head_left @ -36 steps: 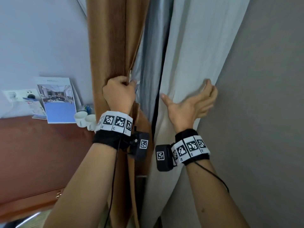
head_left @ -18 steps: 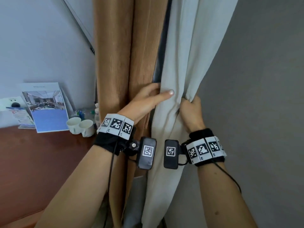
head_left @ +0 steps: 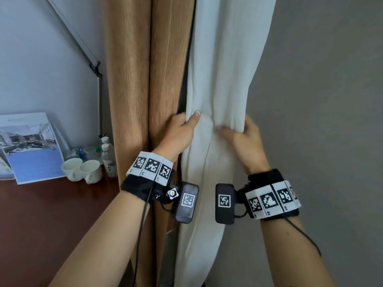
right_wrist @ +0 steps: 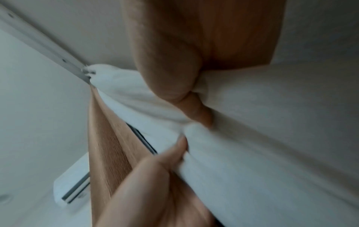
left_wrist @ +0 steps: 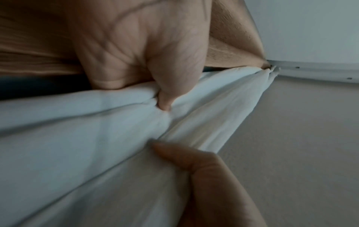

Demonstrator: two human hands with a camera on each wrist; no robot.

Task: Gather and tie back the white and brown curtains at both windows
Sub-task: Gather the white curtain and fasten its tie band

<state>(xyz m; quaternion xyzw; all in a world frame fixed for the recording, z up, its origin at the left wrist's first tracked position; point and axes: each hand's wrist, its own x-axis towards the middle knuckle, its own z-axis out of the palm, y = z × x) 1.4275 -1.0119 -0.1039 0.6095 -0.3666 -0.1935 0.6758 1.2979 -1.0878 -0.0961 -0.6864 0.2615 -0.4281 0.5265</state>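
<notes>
Both hands bunching white curtain [head_left: 223, 83] beside brown curtain [head_left: 145, 79], against wall: left hand [head_left: 178, 133] pinching left fold, right hand [head_left: 244, 141] gripping right edge. Fabric looking soft, light, slack; best gripped mid-height, around whole bundle.

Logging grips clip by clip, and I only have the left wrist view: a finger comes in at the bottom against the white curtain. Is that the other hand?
Observer: Yes. The head view shows the right hand gripping the white curtain from its right side, fingers curled round the edge.
Operator: And the left hand's fingers?
Observer: The left hand has them tucked behind the curtain's left edge; only its thumb shows in front.
Operator: Brown curtain gathered too?
Observer: The brown curtain hangs left of both hands; neither visibly holds it.
</notes>
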